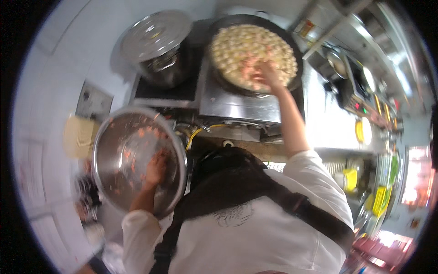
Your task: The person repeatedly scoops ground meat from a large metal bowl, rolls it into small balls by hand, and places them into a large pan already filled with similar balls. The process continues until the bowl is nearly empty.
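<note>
A large stainless steel bowl (99,150) stands at my left, with orange-pink bits of food (147,132) stuck to its inside. My left hand (156,167) is down in this bowl, its fingers over some of the bits. Ahead, a wide dark wok (299,54) holds many pale, rounded pieces of food (236,41) in what looks like pale liquid. Low over the wok's near side is my right hand (268,73). Orange-pink pieces (249,66) lie around its fingers, on top of the pale ones. Motion blur hides whether either hand grips anything.
A tall metal pot (164,68) with a lid (159,34) stands left of the wok. The steel stove front (239,104) and a yellow hose (193,137) lie before me. A steel counter (318,102) with equipment runs along the right. Stacked cream containers (79,137) adjoin the bowl.
</note>
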Available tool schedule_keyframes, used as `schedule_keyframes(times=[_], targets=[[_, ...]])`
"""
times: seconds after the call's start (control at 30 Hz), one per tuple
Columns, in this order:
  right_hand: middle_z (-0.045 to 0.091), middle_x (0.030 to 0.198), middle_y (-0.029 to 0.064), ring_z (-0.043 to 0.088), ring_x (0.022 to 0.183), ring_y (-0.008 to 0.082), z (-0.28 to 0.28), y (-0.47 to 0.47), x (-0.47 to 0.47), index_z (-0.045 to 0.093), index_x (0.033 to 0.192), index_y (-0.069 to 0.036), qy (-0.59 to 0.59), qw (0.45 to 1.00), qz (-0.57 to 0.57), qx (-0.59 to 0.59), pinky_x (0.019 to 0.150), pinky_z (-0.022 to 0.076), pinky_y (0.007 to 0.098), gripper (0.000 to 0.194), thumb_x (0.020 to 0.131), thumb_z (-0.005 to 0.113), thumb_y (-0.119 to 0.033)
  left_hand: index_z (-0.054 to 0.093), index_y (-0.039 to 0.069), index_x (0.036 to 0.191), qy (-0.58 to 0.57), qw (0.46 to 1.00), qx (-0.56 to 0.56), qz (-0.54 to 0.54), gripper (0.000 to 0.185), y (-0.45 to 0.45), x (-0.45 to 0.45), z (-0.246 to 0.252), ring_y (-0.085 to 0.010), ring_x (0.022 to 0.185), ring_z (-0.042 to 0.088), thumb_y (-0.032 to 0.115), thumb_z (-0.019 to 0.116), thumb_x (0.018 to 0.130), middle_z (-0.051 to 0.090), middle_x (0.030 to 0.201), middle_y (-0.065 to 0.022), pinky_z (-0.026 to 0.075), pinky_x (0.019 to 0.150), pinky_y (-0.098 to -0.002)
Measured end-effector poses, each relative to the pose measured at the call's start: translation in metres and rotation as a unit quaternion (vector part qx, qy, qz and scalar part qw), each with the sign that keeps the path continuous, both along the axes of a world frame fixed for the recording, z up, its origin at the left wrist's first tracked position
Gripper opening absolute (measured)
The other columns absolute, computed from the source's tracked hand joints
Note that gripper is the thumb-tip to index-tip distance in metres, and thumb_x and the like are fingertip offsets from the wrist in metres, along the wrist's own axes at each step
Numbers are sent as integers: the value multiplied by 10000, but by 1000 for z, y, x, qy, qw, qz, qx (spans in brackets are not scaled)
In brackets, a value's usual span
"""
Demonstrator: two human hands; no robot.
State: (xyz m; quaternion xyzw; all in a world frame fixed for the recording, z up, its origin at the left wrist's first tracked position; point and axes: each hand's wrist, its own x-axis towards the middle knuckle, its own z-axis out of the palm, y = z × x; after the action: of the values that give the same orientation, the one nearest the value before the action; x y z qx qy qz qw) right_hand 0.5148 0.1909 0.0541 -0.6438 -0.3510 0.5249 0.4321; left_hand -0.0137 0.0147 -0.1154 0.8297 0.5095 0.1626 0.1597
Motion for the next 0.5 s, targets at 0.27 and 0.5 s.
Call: schedule_keyframes(times=[0.27, 0.5], targets=[[578, 1129, 82, 620, 827, 149, 8, -34, -59, 491, 1245, -36, 17, 993, 95, 64, 689, 526, 263, 413, 964, 462, -337, 491, 61, 1224, -396, 849, -184, 297, 353, 39, -49, 18, -207, 1087, 524, 274, 489, 943, 542, 1226, -115, 470, 837, -375], [605, 1056, 87, 610, 760, 121, 4, -42, -89, 508, 1231, -37, 42, 985, 159, 59, 641, 523, 242, 436, 941, 495, -362, 485, 44, 1224, -810, 493, -297, 114, 396, 43, -8, 145, -245, 1169, 488, 342, 392, 980, 503, 1269, -124, 425, 972, -402]])
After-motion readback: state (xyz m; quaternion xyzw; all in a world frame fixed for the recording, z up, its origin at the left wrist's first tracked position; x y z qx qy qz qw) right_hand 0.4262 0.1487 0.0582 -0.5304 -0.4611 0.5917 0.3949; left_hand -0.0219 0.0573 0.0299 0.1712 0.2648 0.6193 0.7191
